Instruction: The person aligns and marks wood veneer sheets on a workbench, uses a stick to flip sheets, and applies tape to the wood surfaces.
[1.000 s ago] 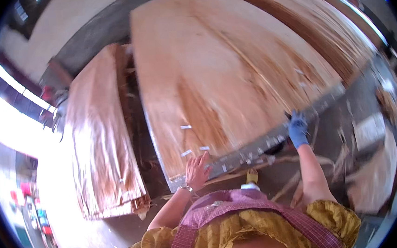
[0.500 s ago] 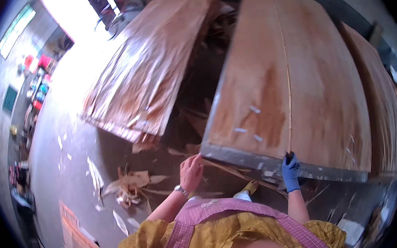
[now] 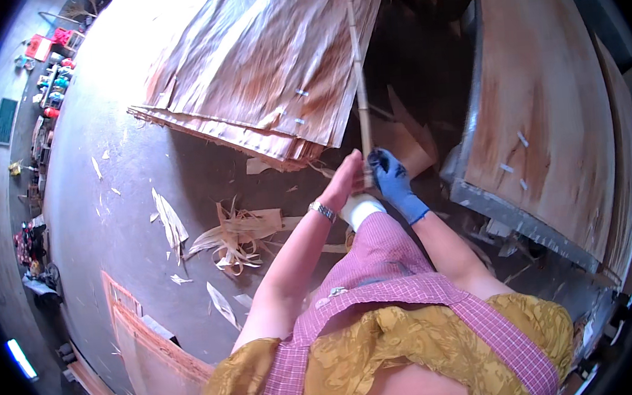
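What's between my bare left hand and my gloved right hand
In the head view, the near end of the tan pole lies between your left hand and blue-gloved right hand.

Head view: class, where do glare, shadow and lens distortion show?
In the head view, glare washes out the floor at upper left; in the same view, deep shadow hides detail between the wood-sheet stacks, where the pale stick stands out; also in the head view, fisheye distortion bows the right stack.
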Action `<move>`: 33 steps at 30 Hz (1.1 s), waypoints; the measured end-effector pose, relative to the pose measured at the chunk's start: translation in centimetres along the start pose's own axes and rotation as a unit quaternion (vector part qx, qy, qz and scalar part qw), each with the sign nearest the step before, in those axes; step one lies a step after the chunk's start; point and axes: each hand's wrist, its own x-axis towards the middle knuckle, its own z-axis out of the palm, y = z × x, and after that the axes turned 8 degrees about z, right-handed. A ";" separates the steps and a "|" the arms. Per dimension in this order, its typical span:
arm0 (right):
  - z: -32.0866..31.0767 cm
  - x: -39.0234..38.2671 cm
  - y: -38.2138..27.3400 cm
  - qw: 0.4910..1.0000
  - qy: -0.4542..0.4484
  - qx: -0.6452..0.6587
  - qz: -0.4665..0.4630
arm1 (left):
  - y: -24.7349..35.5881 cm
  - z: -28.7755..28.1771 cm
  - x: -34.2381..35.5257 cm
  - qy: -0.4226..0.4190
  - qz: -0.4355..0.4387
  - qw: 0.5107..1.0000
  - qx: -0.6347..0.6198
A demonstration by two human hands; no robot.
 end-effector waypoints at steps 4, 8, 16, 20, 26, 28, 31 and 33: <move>11.0 6.7 5.2 0.982 -0.084 -0.058 0.161 | 3.0 -11.9 1.8 0.154 0.027 0.975 0.161; 20.5 14.8 11.7 0.962 -0.012 -0.060 0.265 | 7.5 -20.8 1.3 0.200 -0.045 0.958 0.201; 27.2 17.5 16.0 0.909 0.091 -0.158 0.376 | 16.2 -33.6 -0.4 0.215 -0.099 0.945 0.224; 26.0 18.5 7.6 0.872 0.071 -0.310 0.373 | 19.4 -36.7 0.3 0.271 0.075 0.848 0.449; 26.1 19.8 -1.6 0.934 0.130 0.031 0.332 | 27.1 -42.8 4.6 0.232 0.082 0.869 0.430; 28.7 22.4 -9.3 0.910 0.133 0.134 0.369 | 28.9 -46.8 7.1 0.214 0.092 0.878 0.417; 32.9 24.3 -16.3 0.964 0.067 0.069 0.246 | 31.9 -50.7 10.5 0.162 0.106 0.860 0.472; 38.3 26.4 -19.7 0.980 0.053 0.068 0.181 | 31.8 -53.8 13.0 0.147 0.217 0.770 0.581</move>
